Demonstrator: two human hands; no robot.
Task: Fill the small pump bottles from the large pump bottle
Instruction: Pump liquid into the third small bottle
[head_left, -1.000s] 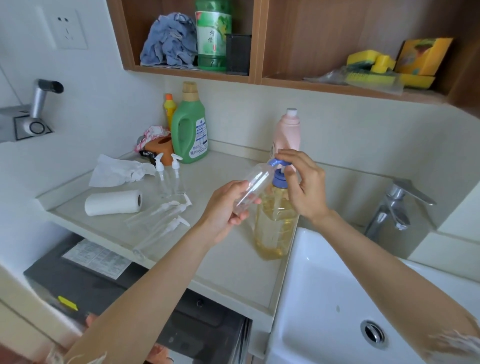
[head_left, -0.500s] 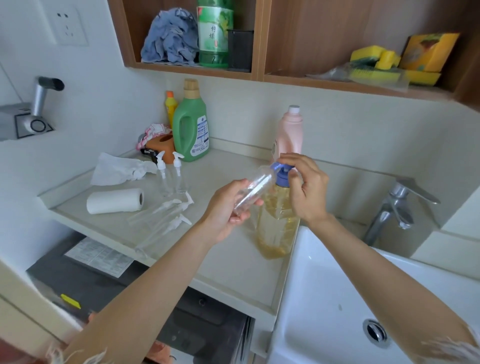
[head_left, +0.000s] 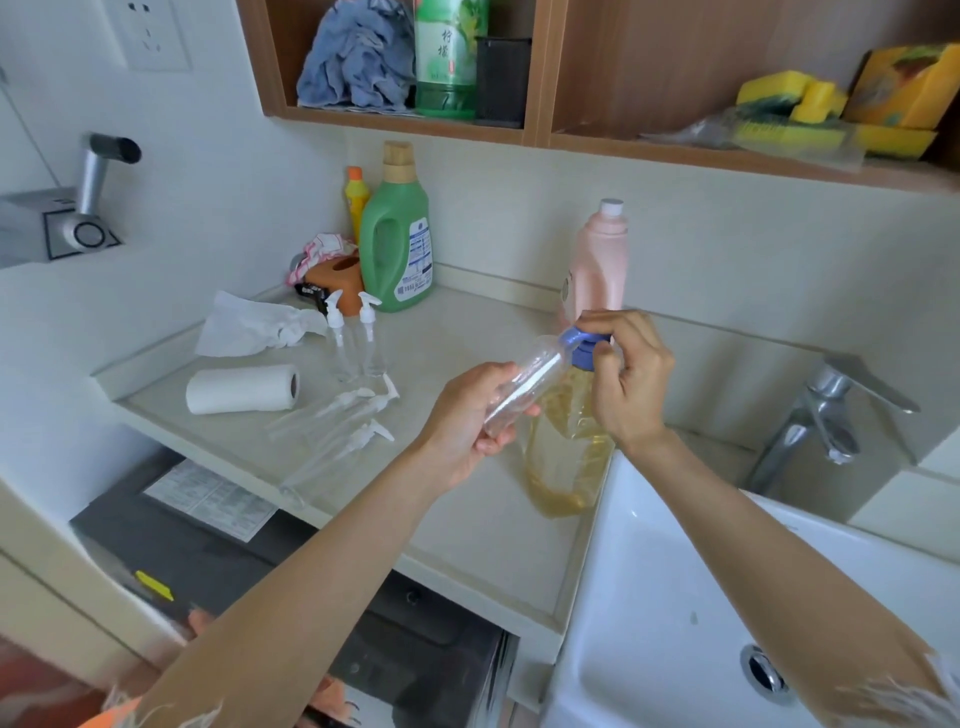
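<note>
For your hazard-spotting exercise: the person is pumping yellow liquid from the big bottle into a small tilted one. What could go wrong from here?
1. The small clear bottle is held tilted in the left hand, its narrow mouth at the blue pump; liquid could miss and run onto the counter.
2. The right hand presses the pump of the large bottle, which stands close to the counter edge by the sink; it might tip in.

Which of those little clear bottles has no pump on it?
The small bottle in the left hand, tilted toward the large bottle's blue pump. The others on the counter keep white pumps.
</note>
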